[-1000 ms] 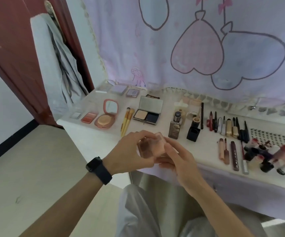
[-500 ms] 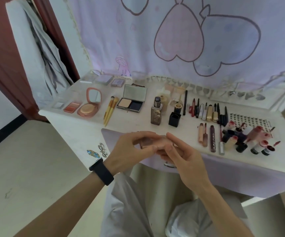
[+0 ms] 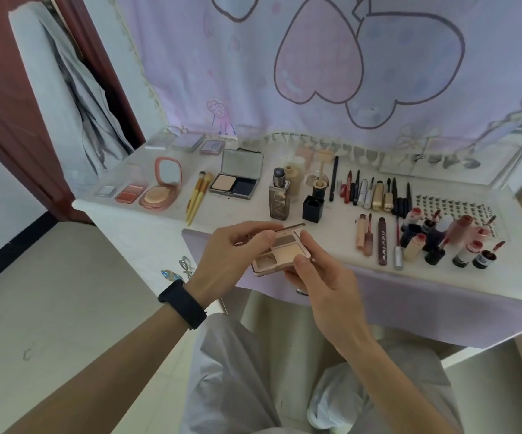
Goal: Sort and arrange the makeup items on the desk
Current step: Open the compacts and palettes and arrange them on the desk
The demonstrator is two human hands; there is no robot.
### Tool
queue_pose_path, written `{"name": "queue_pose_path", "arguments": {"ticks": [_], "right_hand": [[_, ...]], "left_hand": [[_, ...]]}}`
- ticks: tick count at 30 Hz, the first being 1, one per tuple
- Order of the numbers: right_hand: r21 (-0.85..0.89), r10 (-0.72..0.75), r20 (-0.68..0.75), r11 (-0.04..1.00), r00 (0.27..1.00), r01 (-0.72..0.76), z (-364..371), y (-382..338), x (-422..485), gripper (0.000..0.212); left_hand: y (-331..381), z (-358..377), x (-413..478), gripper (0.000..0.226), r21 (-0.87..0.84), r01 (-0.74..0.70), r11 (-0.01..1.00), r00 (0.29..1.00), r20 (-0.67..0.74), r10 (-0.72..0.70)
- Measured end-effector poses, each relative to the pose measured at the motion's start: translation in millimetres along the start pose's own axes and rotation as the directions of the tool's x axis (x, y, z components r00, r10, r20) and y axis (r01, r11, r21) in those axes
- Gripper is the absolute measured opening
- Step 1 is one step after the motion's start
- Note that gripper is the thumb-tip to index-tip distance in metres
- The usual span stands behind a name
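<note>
One palette [image 3: 284,250] open in your hands, held at near edge of desk [image 3: 228,211]. Three pans visible inside: one brown, one beige, one small shimmery. Your left hand [image 3: 231,255] pinches raised lid; your right hand [image 3: 325,283] grips base, thumb on near rim. One black band [image 3: 183,303] on your left wrist. On desk: two yellow-handled brushes [image 3: 197,195]; one round pink compact [image 3: 159,191] and one silver rectangular compact [image 3: 237,180], both open; one foundation bottle [image 3: 279,195].

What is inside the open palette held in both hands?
Three powder pans show in the palette: brown, beige and pale. The left hand covers its upper-left part, so anything there is hidden.
</note>
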State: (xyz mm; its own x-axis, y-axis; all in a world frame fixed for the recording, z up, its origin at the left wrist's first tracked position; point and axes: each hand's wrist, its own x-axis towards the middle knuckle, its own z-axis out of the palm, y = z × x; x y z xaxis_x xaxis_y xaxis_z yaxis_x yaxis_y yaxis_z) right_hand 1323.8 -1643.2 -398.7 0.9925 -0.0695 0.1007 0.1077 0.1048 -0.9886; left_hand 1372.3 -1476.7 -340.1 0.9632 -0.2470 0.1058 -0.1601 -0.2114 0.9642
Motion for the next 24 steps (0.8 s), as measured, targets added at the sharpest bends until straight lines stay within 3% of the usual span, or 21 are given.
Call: {"name": "queue_pose_path", "arguments": {"ticks": [4,10,16,21,24], "right_hand": [[0.003,0.018,0.029,1.0,0.999,-0.018,-1.2,2.2,-0.7,0.052],[0.026,0.057,0.1,0.998,0.993,-0.06,-5.4,4.8,-0.3,0.047],[0.062,0.09,0.158,0.993,0.983,-0.101,7.1,2.9,1.4,0.047],[0.018,0.069,0.172,0.997,0.983,-0.073,24.7,4.2,-0.6,0.044],[-0.048,0.027,0.144,0.999,0.989,-0.02,36.3,7.4,0.2,0.046]], "left_hand": [[0.8,-5.4,1.2,0.024,-0.021,0.038,0.999,0.999,0.022,-0.038],[6.2,-24.5,8.2,0.038,-0.168,0.198,0.966,0.98,0.031,-0.196],[9.9,-37.8,13.6,0.054,-0.326,0.407,0.853,0.888,-0.076,-0.453],[21.3,-46.8,0.2,0.056,-0.109,0.512,0.852,0.852,-0.067,-0.52],[24.1,-44.1,-9.2,0.066,-0.001,0.519,0.855,0.846,-0.143,-0.514]]}}
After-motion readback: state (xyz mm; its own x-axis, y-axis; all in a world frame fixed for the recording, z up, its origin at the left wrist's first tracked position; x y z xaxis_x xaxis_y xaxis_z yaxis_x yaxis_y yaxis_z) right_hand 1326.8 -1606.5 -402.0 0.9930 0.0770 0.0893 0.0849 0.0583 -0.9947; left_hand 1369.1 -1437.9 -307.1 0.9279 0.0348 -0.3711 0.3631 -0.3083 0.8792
